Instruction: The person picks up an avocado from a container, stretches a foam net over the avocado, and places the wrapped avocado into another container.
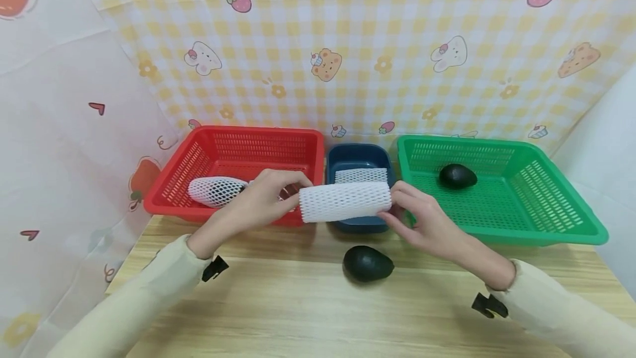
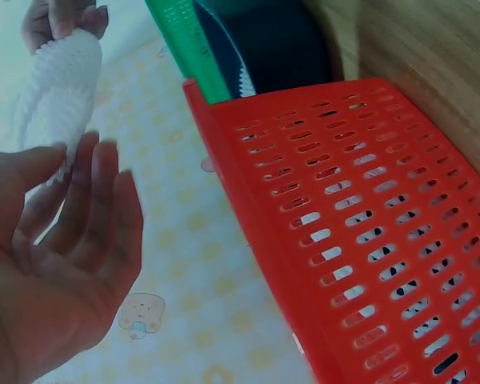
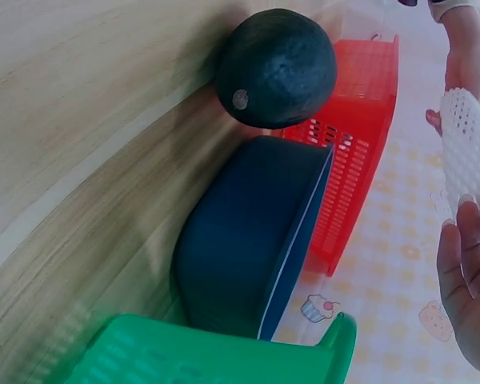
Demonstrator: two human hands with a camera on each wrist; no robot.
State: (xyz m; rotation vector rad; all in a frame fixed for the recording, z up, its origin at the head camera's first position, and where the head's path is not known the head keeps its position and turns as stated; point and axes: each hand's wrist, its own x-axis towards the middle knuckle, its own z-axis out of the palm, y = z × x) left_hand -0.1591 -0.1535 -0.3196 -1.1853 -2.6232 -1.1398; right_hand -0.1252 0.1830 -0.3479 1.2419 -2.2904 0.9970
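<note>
Both hands hold a white foam net sleeve [image 1: 345, 202] level above the front of a dark blue bin [image 1: 361, 227]. The left hand [image 1: 263, 196] pinches its left end between thumb and fingers; the right hand [image 1: 419, 215] pinches the right end. In the left wrist view the sleeve [image 2: 60, 92] stretches between the two sets of fingertips. Below it on the wooden table lies a dark avocado [image 1: 367, 264], bare of any net. Another white foam net [image 1: 361, 175] lies inside the blue bin, partly hidden behind the held one.
A red basket [image 1: 268, 130] stands at the left, holding a net-wrapped avocado [image 1: 217, 190] and something partly hidden by the left hand. At the right a green basket [image 1: 502, 195] contains one bare avocado [image 1: 457, 176]. A checked cloth [image 1: 377, 87] hangs behind the containers.
</note>
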